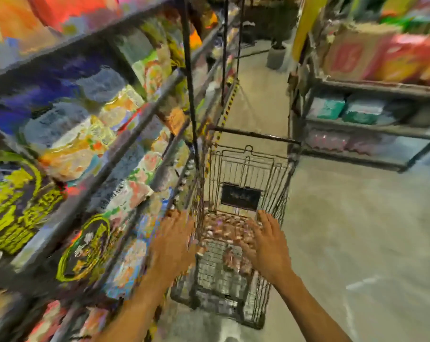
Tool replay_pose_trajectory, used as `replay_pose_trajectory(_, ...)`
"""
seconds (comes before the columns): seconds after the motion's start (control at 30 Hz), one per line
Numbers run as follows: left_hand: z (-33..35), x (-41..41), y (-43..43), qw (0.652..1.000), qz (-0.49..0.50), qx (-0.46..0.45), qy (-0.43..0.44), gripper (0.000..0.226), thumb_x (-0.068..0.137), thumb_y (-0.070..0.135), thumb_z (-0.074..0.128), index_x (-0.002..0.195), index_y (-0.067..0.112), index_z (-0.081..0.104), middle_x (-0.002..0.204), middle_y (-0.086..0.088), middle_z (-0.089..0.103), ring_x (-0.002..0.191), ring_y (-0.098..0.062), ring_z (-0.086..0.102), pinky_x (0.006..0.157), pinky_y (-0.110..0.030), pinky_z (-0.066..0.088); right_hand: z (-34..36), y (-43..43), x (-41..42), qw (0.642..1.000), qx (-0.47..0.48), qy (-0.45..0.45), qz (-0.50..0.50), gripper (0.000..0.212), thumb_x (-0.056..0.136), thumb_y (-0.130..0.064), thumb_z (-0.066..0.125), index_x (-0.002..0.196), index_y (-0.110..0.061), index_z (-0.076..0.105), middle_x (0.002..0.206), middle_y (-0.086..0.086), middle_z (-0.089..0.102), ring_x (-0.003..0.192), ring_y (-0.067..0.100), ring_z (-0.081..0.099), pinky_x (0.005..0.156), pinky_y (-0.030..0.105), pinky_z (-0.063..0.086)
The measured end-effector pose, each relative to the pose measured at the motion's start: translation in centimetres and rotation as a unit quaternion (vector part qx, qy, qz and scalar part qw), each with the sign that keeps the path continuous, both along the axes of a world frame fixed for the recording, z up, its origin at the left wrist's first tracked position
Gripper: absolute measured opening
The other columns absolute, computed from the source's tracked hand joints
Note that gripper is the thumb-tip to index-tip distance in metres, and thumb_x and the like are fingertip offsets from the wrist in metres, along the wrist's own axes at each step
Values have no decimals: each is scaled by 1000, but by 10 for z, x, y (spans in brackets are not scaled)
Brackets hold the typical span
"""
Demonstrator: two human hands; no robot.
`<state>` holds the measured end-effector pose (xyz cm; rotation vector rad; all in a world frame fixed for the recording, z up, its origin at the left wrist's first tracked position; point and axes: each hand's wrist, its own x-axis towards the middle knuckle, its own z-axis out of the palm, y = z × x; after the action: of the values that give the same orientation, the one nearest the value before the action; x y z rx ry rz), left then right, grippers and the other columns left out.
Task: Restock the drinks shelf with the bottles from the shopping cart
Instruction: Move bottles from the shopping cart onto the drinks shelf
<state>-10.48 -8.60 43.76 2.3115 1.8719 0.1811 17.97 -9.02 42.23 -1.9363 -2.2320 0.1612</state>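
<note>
Head view: two bare hands reach into a wire shopping cart in a shop aisle.
Left hand and right hand are spread wide and hold nothing. The bottles stand in the basket just ahead and below, seemingly caps up, nearer the right hand. Blurred shelf at left; grey floor.

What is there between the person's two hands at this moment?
In the head view, the left wire wall of the shopping cart and the blurred bottles inside it lie between the left hand and the right hand.
</note>
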Motion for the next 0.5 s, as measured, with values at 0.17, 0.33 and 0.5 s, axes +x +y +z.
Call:
replay_pose_trajectory(0.17,-32,43,52,998,-49,-37,-3,67,84,47,50,144,17,52,145,-16,57,133,-37,55,111,-52,31,-25,20,37,998,-43,28,-43,77,98,-71,41,163,-34,23,173,6,17,157,30,22,124,47,30)
replay_pose_trajectory(0.33,-68,57,102,995,-76,-62,15,67,84,45,49,144,16,56,143,-12,60,130,-35,57,112,-46,30,-58,50,37,992,-77,55,-81,74,100,-62,46,163,-32,22,171,10,21,156,33,23,123,51,33)
replay_pose_trajectory(0.5,-136,59,156,990,-101,-97,-19,63,84,33,64,144,16,55,134,-14,62,126,-38,56,106,-52,43,-113,90,22,987,-120,56,-92,75,103,-62,26,166,-29,2,174,8,5,160,31,11,126,52,24)
